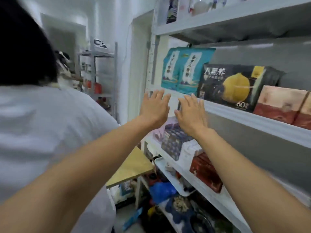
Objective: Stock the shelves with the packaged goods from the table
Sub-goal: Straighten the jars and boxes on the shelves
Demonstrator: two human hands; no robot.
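Shelving, white metal (252, 118), middle tier: teal foil pouches (183, 69), black printed carton (235, 88) and red-and-cream cartons (282, 105) stocked. Left hand (154, 108), right hand (191, 113): empty, fingers straight, side by side at the shelf lip below the pouches. Goods left on the table: cannot tell.

From where I sit, all I see of myself is two bare arms, the left forearm (80, 167) and right forearm (250, 167) smooth and slim, each narrowing to a bare wrist and ending in a bare left hand (154, 109) and right hand (192, 114), both blurred at the fingertips.
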